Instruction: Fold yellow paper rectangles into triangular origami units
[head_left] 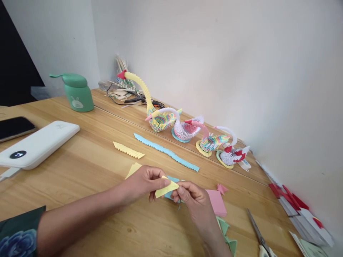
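Note:
A small folded yellow paper piece [166,189] is held between my two hands above the wooden table. My left hand [150,182] pinches its upper left side, thumb on top. At its right corner, my right hand [191,194] grips it with thumb and fingertips. Blue paper [174,179] lies beneath and behind the hands, partly hidden. Yellow paper [132,170] shows behind my left hand. A short yellow interlocked strip [128,150] and a long blue one [166,151] lie farther back. Pink square paper [216,202] is right of my right hand, with a folded pink piece [222,189] beside it.
Several paper swans [184,130] line the back by the wall. Scissors [258,232] and folded green pieces [226,235] lie at the front right. Red and white papers [302,214] are at the far right. A power bank [43,142], phone [16,127] and green cup [79,94] stand left.

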The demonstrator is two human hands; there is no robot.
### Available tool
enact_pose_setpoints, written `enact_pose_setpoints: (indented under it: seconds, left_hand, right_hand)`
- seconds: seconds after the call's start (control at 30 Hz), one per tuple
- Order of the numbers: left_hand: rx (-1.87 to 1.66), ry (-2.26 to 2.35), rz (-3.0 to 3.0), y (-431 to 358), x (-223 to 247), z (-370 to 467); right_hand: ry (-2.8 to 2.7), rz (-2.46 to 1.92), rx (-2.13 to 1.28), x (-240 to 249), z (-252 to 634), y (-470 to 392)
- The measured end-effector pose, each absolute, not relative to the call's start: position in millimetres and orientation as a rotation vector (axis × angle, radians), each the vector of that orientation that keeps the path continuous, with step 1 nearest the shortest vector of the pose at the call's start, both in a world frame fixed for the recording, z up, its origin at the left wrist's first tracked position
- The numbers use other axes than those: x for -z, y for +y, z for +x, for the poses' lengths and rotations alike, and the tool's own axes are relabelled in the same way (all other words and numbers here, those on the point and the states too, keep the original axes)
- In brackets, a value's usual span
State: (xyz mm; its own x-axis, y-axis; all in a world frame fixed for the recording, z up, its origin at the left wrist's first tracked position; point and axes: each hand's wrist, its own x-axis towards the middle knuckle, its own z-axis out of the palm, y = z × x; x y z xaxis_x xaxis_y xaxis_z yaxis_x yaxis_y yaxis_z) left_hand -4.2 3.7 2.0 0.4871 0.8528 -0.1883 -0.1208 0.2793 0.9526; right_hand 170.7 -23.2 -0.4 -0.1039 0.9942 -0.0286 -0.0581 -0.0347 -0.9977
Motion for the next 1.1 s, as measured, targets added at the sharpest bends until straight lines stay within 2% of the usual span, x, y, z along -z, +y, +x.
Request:
enact_pose_setpoints:
  seconds: [0.43,0.67,0.8,0.97,1.1]
  left_hand:
    - [-0.785,0.875,1.183,4,2,-3]
    - [-0.839,0.975,1.278,-1,-2,0]
    - [-0.777,0.808,1.124,2,-2,-2]
    - [-0.707,0.744,0.978,5,1,-6]
    - [-0.638,0.722,0.957,3,0,-7]
  right_hand:
    - [-1.345,-1.236,-1.206,-4,169,-26]
    - [-1.547,-1.372,-0.88,-2,162,-30]
    - [-1.63,-1.285,-0.833,-2,174,-29]
    - [-1.974,-1.099,-0.494,-6,189,-24]
    - [-2.097,-0.915,-0.395,-9,186,-23]
